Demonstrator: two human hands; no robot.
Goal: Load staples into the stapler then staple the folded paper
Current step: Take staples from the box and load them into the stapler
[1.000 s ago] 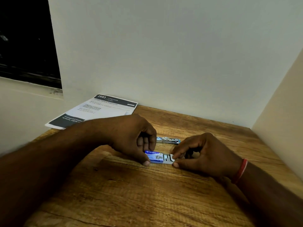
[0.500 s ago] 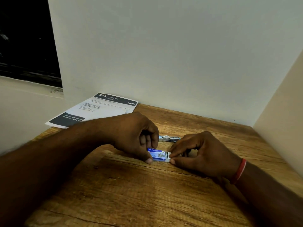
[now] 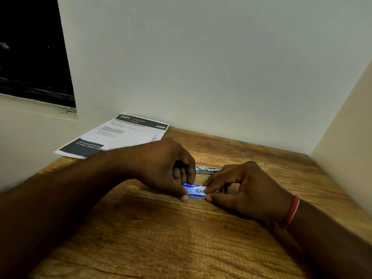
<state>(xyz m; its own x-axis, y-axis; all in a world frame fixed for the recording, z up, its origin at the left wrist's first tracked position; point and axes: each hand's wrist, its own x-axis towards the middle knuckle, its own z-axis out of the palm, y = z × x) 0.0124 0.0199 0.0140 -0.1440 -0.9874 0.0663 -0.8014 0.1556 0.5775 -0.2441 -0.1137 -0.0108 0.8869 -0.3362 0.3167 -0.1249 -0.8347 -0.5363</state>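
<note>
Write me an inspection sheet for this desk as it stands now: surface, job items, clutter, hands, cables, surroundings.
Surface: wooden desk, grain visible, set in a wall corner.
Job's things: small blue staple box lying on the desk between both hands; metal stapler behind it, partly hidden; printed paper at the far left, overhanging the desk edge.
Clutter: nothing seen.
Hands: left hand pinches the box's left end; right hand pinches its right end; red band on the right wrist.
Cables: nothing seen.
Surroundings: plain wall behind, side wall on the right, dark window upper left.
</note>
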